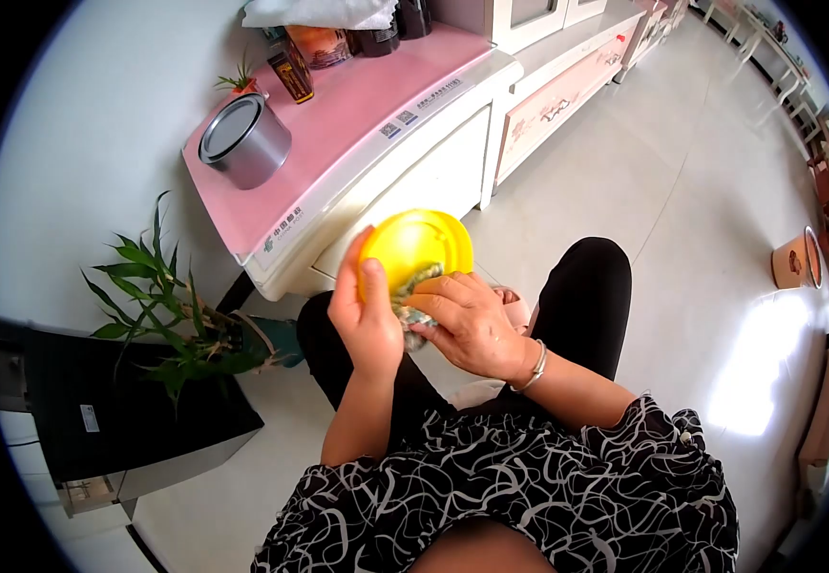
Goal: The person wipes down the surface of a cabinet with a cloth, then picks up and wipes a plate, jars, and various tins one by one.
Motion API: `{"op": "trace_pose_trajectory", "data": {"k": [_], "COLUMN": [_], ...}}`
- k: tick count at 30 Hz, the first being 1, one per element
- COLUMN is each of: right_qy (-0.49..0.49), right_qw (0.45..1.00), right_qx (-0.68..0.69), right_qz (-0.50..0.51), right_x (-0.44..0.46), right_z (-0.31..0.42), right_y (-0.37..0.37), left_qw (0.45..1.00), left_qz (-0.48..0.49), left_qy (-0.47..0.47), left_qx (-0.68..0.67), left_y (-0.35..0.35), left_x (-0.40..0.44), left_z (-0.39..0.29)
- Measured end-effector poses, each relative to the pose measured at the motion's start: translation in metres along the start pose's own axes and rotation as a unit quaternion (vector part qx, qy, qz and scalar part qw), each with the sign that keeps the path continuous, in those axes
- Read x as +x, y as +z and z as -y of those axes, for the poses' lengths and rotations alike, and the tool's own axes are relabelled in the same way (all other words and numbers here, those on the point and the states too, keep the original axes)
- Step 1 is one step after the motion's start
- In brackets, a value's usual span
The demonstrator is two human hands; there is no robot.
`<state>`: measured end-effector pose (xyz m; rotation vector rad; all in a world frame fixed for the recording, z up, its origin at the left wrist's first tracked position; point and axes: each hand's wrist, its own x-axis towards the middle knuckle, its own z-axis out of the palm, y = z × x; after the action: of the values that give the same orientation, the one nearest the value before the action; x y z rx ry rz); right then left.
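Observation:
My left hand (367, 310) grips the left edge of a round, shiny yellow plastic lid (412, 239) held above my lap, with the thumb on its face. Whether it is a flat lid or a shallow tub, I cannot fully tell. Fingers of my right hand (472, 325) are closed on a crumpled, multicoloured cloth (417, 291) and press it against the lid's lower part. Part of the cloth hangs below, between the two hands. A bracelet circles the right wrist.
A silver metal tin (260, 153) stands on the pink-topped cabinet (357, 105), near a dark box (290, 72). To the left are a leafy plant (180, 315) and a black cabinet (80, 401). A bin (792, 262) stands on the tiled floor at right.

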<state>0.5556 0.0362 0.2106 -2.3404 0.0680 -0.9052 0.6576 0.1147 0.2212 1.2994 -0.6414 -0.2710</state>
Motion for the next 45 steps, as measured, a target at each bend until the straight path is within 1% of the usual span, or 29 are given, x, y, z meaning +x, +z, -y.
{"op": "trace_pose_trajectory", "data": {"k": [1, 2, 3, 7, 8, 9, 10, 11, 13, 14, 15, 17, 20, 21, 23, 25, 27, 29, 30, 31, 32, 34, 36, 38, 39, 41, 43, 44, 45], "right_qy": [-0.001, 0.093, 0.182, 0.258, 0.238, 0.217, 0.236, 0.186, 0.021, 0.033, 0.044, 0.207, 0.258, 0.267, 0.276, 0.297, 0.335, 0.394, 0.340, 0.316, 0.194, 0.262, 0.299, 0.353, 0.402, 0.421, 0.324, 0.356, 0.355], "right_qw": [1.000, 0.978, 0.915, 0.808, 0.802, 0.794, 0.833, 0.897, 0.943, 0.947, 0.949, 0.880, 0.860, 0.882, 0.902, 0.882, 0.832, 0.699, 0.677, 0.648, 0.583, 0.792, 0.906, 0.868, 0.760, 0.771, 0.751, 0.772, 0.772], "right_qx": [0.002, 0.177, 0.343, 0.493, 0.505, 0.515, 0.445, 0.353, 0.262, 0.262, 0.265, 0.397, 0.428, 0.375, 0.323, 0.362, 0.435, 0.580, 0.642, 0.670, 0.779, 0.534, 0.284, 0.342, 0.502, 0.471, 0.569, 0.518, 0.519], "right_qz": [-0.001, 0.054, 0.106, -0.193, -0.215, -0.238, -0.231, -0.188, -0.202, -0.183, -0.163, -0.157, -0.107, -0.095, -0.083, -0.056, -0.083, -0.140, -0.116, -0.175, -0.123, -0.135, -0.091, -0.071, -0.089, -0.082, -0.089, -0.095, -0.093], "right_x": [-0.001, -0.006, -0.010, -0.030, -0.028, -0.023, -0.023, -0.017, -0.005, 0.000, 0.007, 0.021, 0.035, 0.037, 0.038, 0.033, 0.028, 0.021, 0.008, 0.006, -0.007, -0.010, -0.005, 0.004, 0.006, 0.008, 0.001, 0.002, 0.001], "right_z": [0.000, 0.001, 0.000, -0.003, -0.006, -0.005, -0.005, 0.004, 0.005, 0.005, 0.007, 0.013, 0.001, 0.000, -0.005, -0.017, -0.030, -0.032, -0.046, -0.027, -0.045, -0.040, -0.031, -0.020, -0.015, -0.009, -0.017, -0.016, -0.017], "right_y": [-0.005, -0.017, -0.029, -0.051, -0.054, -0.058, -0.055, -0.053, -0.034, -0.036, -0.038, -0.040, -0.040, -0.040, -0.040, -0.040, -0.039, -0.046, -0.044, -0.043, -0.030, -0.029, -0.031, -0.030, -0.029, -0.033, -0.029, -0.027, -0.024], "left_qw": [1.000, 1.000, 0.999, 0.966, 0.966, 0.934, 0.890, 0.880, 0.895, 0.911, 0.863, 0.733, 0.641, 0.597, 0.596, 0.541, 0.535, 0.471, 0.455, 0.457, 0.458, 0.449, 0.441, 0.429, 0.451, 0.475, 0.511, 0.513, 0.587], "left_qz": [0.000, -0.005, -0.008, -0.017, -0.019, -0.003, 0.014, 0.028, 0.101, 0.163, 0.198, 0.256, 0.341, 0.349, 0.339, 0.423, 0.392, 0.409, 0.386, 0.385, 0.411, 0.429, 0.409, 0.383, 0.376, 0.369, 0.366, 0.365, 0.364], "left_qy": [0.001, 0.001, 0.002, -0.126, -0.124, -0.208, -0.290, -0.328, -0.349, -0.297, -0.327, -0.406, -0.422, -0.442, -0.458, -0.442, -0.489, -0.455, -0.482, -0.482, -0.448, -0.414, -0.420, -0.428, -0.435, -0.441, -0.462, -0.460, -0.437], "left_qx": [0.002, 0.025, 0.047, -0.224, -0.225, -0.290, -0.352, -0.343, -0.258, -0.237, -0.330, -0.482, -0.544, -0.571, -0.565, -0.577, -0.567, -0.635, -0.642, -0.641, -0.649, -0.665, -0.680, -0.697, -0.682, -0.667, -0.625, -0.625, -0.576], "left_y": [0.000, 0.000, 0.000, -0.008, -0.009, -0.008, -0.005, 0.003, 0.019, 0.026, 0.025, 0.023, 0.009, 0.006, 0.003, 0.002, 0.001, 0.007, 0.010, 0.011, 0.011, 0.013, 0.014, 0.011, 0.008, 0.005, 0.003, 0.002, 0.001], "left_x": [-0.001, -0.003, -0.004, 0.015, 0.015, 0.013, 0.010, 0.003, -0.017, -0.025, -0.030, -0.040, -0.043, -0.044, -0.046, -0.045, -0.046, -0.038, -0.030, -0.024, -0.019, -0.012, -0.017, -0.027, -0.033, -0.038, -0.041, -0.041, -0.040], "left_z": [-0.001, -0.003, -0.005, -0.010, -0.005, 0.004, 0.010, 0.013, 0.016, 0.014, 0.013, 0.009, 0.042, 0.048, 0.056, 0.070, 0.074, 0.065, 0.052, 0.051, 0.050, 0.046, 0.049, 0.056, 0.059, 0.061, 0.058, 0.056, 0.053]}}
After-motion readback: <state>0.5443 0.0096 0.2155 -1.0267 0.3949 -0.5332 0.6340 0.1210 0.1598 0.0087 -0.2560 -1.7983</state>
